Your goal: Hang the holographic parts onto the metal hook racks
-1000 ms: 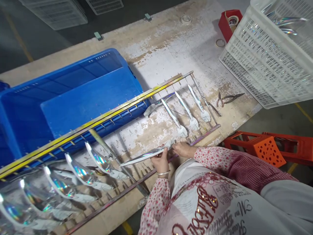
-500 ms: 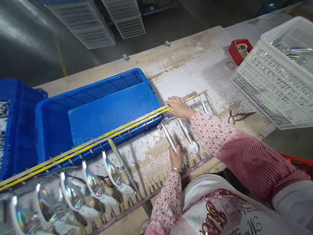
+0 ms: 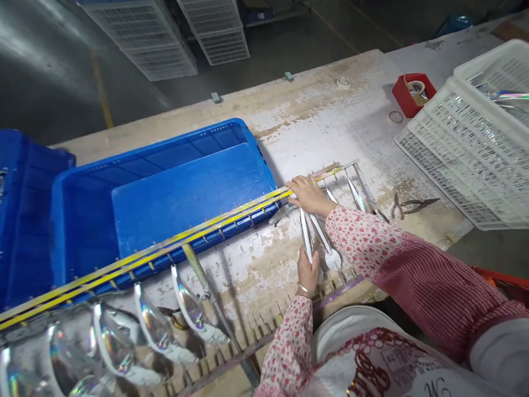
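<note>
A long rack with yellow bars [image 3: 231,219] and rows of small pegs lies slantwise across the table. My right hand [image 3: 311,195] is closed over its upper bar near the right end; its fingertips are partly hidden. Just below, my left hand [image 3: 309,271] grips a slim, shiny silver curved part [image 3: 306,236], whose top end reaches close under my right hand. Beside it is a similar silver part [image 3: 332,258]. Several more mirror-like curved parts [image 3: 190,306] hang along the rack to the left, and one [image 3: 356,194] sits near its right end.
A blue bin [image 3: 177,193] stands behind the rack, with another blue bin [image 3: 28,220] at far left. On the right are pliers [image 3: 415,207], a red box [image 3: 409,99] holding tape, tape rolls [image 3: 344,82] and a white crate [image 3: 467,138] of shiny parts.
My left hand has moved right with the silver part, bringing it nearer the neighbouring one and more upright. My right hand stays on the bar. The camera view has shifted slightly.
</note>
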`<state>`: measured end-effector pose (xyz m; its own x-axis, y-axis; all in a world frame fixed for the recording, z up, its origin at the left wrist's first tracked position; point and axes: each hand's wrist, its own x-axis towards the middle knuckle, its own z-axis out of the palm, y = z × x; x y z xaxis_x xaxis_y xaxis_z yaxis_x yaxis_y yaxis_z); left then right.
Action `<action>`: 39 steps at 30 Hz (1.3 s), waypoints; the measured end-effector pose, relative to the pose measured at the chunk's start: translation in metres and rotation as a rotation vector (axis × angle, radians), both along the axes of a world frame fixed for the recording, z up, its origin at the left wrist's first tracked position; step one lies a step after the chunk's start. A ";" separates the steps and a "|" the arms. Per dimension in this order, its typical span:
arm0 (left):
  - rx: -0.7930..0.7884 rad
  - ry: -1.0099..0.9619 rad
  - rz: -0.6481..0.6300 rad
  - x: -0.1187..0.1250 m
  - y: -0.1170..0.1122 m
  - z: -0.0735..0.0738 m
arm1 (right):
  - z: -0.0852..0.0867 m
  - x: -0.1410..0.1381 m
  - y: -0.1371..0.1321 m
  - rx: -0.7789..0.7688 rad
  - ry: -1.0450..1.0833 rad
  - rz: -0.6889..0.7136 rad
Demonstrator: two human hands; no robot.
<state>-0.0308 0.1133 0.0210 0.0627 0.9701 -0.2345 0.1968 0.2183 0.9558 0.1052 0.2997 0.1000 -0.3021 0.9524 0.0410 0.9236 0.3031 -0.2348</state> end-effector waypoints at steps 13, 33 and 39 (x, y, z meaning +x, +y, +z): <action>-0.046 0.072 0.113 -0.014 0.001 -0.014 | 0.002 -0.001 -0.001 -0.031 -0.020 0.007; 0.211 0.669 0.048 -0.118 0.072 -0.025 | 0.004 0.021 -0.042 0.043 0.210 -0.020; 0.144 0.700 -0.058 -0.154 0.033 -0.019 | 0.004 0.016 -0.136 0.001 0.415 -0.005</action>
